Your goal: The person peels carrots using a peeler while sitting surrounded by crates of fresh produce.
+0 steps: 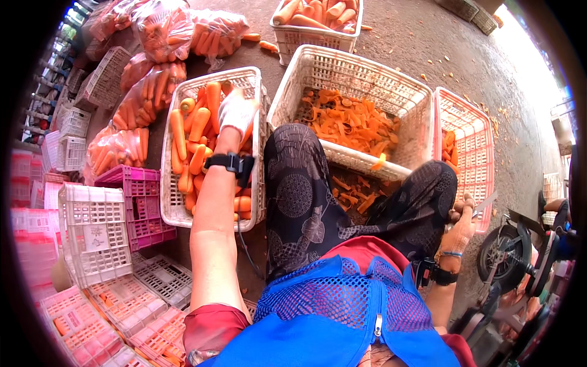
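My left hand, in a white glove, reaches into the far end of a white plastic crate full of whole carrots. It is blurred, and whether its fingers are closed on a carrot cannot be told. Beside my right knee, my gloved right hand grips a knife with its pale blade pointing outward. Before my knees stands a larger dirty white crate with orange carrot peelings on its bottom. An orange scrap shows at its near rim. More peelings lie on the ground between my legs.
Right of the peelings crate is a pink-rimmed crate with some carrots. A crate of peeled carrots stands ahead. Bagged carrots, a magenta crate and stacked crates line the left. A wheeled vehicle is at right.
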`<state>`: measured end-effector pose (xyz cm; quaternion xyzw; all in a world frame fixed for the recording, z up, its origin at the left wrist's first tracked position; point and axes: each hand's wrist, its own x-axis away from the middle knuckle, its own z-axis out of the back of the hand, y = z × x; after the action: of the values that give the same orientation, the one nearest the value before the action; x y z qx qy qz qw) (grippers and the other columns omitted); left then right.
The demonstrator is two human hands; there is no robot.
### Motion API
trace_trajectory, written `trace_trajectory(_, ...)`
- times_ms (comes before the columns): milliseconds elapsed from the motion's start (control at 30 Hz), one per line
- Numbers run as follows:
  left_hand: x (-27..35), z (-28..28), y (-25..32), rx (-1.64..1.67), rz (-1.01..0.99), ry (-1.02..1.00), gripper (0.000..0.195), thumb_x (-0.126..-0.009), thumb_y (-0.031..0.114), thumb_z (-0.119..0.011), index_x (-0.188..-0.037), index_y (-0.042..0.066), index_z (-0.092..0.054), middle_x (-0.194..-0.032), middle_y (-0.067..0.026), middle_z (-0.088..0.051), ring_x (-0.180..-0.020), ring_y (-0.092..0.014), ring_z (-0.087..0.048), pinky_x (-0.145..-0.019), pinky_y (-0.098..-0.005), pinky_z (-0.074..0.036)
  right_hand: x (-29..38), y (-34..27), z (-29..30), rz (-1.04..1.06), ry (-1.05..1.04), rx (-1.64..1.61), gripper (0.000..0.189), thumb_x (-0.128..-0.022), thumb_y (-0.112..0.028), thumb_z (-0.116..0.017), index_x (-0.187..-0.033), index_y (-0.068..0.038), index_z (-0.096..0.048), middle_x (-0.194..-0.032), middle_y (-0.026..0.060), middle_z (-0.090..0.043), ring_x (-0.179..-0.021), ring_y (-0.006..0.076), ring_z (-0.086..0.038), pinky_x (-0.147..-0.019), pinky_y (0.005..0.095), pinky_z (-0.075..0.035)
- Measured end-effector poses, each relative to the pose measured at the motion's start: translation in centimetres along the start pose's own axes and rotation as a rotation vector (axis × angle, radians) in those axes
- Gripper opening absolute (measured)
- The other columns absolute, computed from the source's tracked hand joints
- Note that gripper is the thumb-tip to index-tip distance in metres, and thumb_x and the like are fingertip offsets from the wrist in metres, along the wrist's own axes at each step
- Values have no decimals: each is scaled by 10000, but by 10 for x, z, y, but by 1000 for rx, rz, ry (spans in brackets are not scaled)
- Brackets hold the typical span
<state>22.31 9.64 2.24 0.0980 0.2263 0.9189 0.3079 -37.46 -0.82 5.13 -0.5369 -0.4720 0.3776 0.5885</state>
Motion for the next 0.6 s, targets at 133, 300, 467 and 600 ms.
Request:
trace_trajectory(133, 38, -45, -61, -240, 119, -172, 513, -918, 415, -683, -1291, 64, -665, -1332, -236, -677, -1251, -439, -645, -1061, -516, -517, -9, 4, 2, 8, 26, 62, 304, -1085, -263, -607, -1267, -30, -682, -752, -74, -521, -564, 23, -360, -528, 220, -305)
trace_trajectory(300, 52, -101, -84, -531, -58, 43, 341, -1015, 313, -597, -1278, 100, -641, -1241, -153, -680, -1185, -339, -662, -952, -531, -544, -3, -8, -4, -19, 69, 164, 283, -1074, -268, -623, -1232, -46, -701, -763, -79, -541, -559, 19, -387, -521, 212, -295)
trace_trajectory(467, 32, -96, -98, -554, 9, -42, 291, -995, 302, -648, -1200, 104, -706, -1202, -143, -703, -1176, -333, -679, -921, -491, -580, 4, -13, -15, -5, 99, 227, 294, -1072, -270, -630, -1253, -48, -698, -781, -78, -550, -568, 15, -401, -525, 210, -308)
trace_trajectory(600, 33, -71, -83, -367, 173, -101, 390, -867, 296, -797, -1172, 64, -730, -1220, -181, -729, -1140, -348, -710, -940, -473, -584, -2, -11, -6, -7, 87, 198, 309, -1076, -264, -623, -1288, -45, -674, -790, -70, -548, -574, 15, -402, -528, 199, -314)
